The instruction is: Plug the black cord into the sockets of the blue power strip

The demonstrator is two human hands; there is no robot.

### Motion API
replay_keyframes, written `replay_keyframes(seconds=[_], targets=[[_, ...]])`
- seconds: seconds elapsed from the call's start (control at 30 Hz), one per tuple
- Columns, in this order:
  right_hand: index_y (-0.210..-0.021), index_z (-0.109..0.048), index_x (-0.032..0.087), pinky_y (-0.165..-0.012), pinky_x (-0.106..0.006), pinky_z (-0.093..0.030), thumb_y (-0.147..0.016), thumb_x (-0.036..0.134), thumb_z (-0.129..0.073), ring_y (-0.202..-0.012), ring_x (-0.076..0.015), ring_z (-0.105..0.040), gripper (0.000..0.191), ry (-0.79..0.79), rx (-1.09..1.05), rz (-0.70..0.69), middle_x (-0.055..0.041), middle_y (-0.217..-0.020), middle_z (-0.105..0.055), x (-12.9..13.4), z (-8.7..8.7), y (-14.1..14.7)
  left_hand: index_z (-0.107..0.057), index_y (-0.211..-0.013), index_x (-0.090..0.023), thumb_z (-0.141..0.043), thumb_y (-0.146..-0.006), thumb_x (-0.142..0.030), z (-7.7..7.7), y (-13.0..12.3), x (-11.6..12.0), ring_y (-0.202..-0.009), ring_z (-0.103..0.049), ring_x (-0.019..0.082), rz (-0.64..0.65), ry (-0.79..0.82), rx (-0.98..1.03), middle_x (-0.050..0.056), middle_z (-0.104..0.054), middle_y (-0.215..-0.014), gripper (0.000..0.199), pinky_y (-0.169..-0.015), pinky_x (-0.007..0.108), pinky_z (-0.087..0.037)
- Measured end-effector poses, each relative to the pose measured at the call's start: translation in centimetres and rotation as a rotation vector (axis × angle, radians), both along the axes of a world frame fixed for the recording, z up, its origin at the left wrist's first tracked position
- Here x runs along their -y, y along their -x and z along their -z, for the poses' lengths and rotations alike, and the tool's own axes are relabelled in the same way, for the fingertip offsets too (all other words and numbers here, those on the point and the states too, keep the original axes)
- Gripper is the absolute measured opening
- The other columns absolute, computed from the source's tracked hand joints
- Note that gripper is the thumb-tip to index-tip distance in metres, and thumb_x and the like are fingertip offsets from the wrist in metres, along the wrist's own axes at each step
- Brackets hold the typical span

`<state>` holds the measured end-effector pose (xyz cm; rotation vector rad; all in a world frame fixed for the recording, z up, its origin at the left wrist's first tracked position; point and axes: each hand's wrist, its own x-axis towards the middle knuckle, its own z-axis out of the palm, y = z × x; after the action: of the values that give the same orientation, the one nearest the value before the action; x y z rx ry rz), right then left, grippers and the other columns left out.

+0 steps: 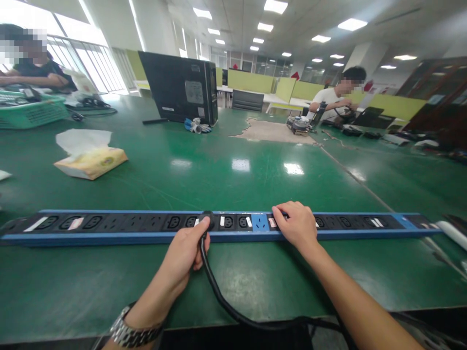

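Observation:
A long blue and black power strip (146, 238) with rows of sockets lies across the green table. My left hand (188, 245) is closed on a black plug (207, 215) at the strip, left of its middle; the thumb presses on the plug. From it a thick black cable (222, 299) curves down over the table's front edge and off to the right. My right hand (297, 223) rests curled over the strip, just right of the blue socket (260, 223); what its fingers hold, if anything, is hidden. A metal watch is on the left wrist.
A tissue pack (93, 163) lies at the left. Behind stand a black computer case (182, 87), gloves (197, 125) and a green basket (32, 113). Two people sit beyond, at far left and right. A white tube (452, 234) is at the right.

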<state>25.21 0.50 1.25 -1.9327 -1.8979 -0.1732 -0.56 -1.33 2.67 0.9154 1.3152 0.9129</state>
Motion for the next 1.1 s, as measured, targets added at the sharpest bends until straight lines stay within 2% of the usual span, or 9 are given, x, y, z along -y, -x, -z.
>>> replay_keyframes(seconds=[0.13, 0.23, 0.37, 0.47, 0.53, 0.67, 0.8, 0.97, 1.1], targets=[[-0.083, -0.073, 0.023, -0.074, -0.03, -0.031, -0.092, 0.039, -0.044, -0.085, -0.018, -0.058, 0.035, -0.008, 0.003, -0.001, -0.0032, -0.087, -0.072, 0.0, 0.2, 0.0, -0.048, -0.045, -0.017, -0.053, -0.076, -0.062, 0.4, -0.1, -0.3, -0.027, -0.026, 0.006, 0.06, 0.037, -0.003, -0.006, -0.031, -0.029, 0.055, -0.033, 0.018, -0.019], [-0.086, -0.073, 0.023, -0.075, -0.03, -0.03, -0.092, 0.039, -0.044, -0.087, -0.0179, -0.058, 0.034, -0.016, -0.004, 0.004, -0.0031, -0.089, -0.072, 0.0, 0.2, 0.0, -0.05, -0.046, -0.017, -0.051, -0.076, -0.065, 0.7, 0.3, -0.3, -0.029, -0.032, 0.007, 0.06, 0.004, -0.137, -0.004, -0.036, -0.031, 0.057, -0.034, 0.019, -0.021], [-0.084, -0.073, 0.023, -0.076, -0.031, -0.029, -0.093, 0.04, -0.044, -0.086, -0.0175, -0.059, 0.035, -0.001, -0.006, 0.02, -0.0026, -0.087, -0.072, 0.1, 0.0, 0.2, -0.049, -0.046, -0.018, -0.05, -0.075, -0.066, -0.7, 0.3, 0.7, -0.031, -0.034, 0.007, 0.062, -0.065, -0.233, -0.003, -0.038, -0.032, 0.057, -0.037, 0.019, -0.024], [-0.079, -0.072, 0.022, -0.076, -0.031, -0.028, -0.093, 0.041, -0.043, -0.084, -0.0171, -0.059, 0.038, 0.007, 0.008, 0.024, -0.0029, -0.084, -0.072, 0.1, -0.3, 0.3, -0.049, -0.047, -0.018, -0.046, -0.079, -0.066, -2.1, -1.6, 1.4, -0.033, -0.034, 0.007, 0.077, -0.147, -0.168, -0.003, -0.039, -0.033, 0.057, -0.038, 0.02, -0.025], [-0.076, -0.071, 0.022, -0.076, -0.031, -0.027, -0.094, 0.042, -0.041, -0.084, -0.0167, -0.058, 0.041, 0.001, 0.017, 0.028, -0.0029, -0.082, -0.071, 0.1, -0.3, 0.3, -0.051, -0.048, -0.018, -0.042, -0.081, -0.066, -2.4, -3.8, 1.4, -0.032, -0.033, 0.008, 0.147, -0.152, -0.132, -0.004, -0.037, -0.032, 0.059, -0.038, 0.02, -0.024], [-0.075, -0.07, 0.021, -0.075, -0.03, -0.027, -0.095, 0.042, -0.041, -0.082, -0.0156, -0.058, 0.041, -0.019, 0.027, 0.031, -0.0028, -0.08, -0.071, -0.1, -0.1, 0.2, -0.05, -0.047, -0.019, -0.039, -0.08, -0.067, -0.9, -8.1, 0.8, -0.028, -0.031, 0.008, 0.298, -0.032, -0.052, -0.003, -0.036, -0.029, 0.06, -0.035, 0.021, -0.021], [-0.073, -0.068, 0.021, -0.074, -0.03, -0.028, -0.095, 0.041, -0.039, -0.081, -0.0152, -0.058, 0.042, -0.022, 0.052, 0.026, -0.0029, -0.078, -0.07, -0.1, 0.1, 0.2, -0.049, -0.046, -0.019, -0.041, -0.079, -0.068, 1.1, -10.3, 0.5, -0.029, -0.028, 0.007, 0.267, -0.058, 0.012, -0.004, -0.033, -0.028, 0.06, -0.036, 0.023, -0.018], [-0.078, -0.07, 0.022, -0.077, -0.031, -0.031, -0.095, 0.042, -0.039, -0.085, -0.0175, -0.06, 0.041, 0.013, -0.014, 0.002, -0.0032, -0.083, -0.071, -0.3, 0.0, -0.1, -0.047, -0.044, -0.02, -0.037, -0.08, -0.071, 1.8, -10.8, 0.7, -0.029, -0.026, 0.008, 0.237, -0.091, -0.018, -0.005, -0.031, -0.027, 0.063, -0.037, 0.024, -0.02], [-0.09, -0.07, 0.022, -0.079, -0.028, -0.038, -0.094, 0.045, -0.039, -0.089, -0.0166, -0.062, 0.039, 0.038, -0.282, -0.042, -0.0032, -0.094, -0.072, -0.5, -1.0, -0.5, -0.052, -0.045, -0.019, -0.024, -0.084, -0.071, 0.1, -8.7, 0.5, -0.028, -0.031, 0.009, 0.458, -0.066, -0.172, -0.002, -0.038, -0.029, 0.071, -0.038, 0.025, -0.024]])
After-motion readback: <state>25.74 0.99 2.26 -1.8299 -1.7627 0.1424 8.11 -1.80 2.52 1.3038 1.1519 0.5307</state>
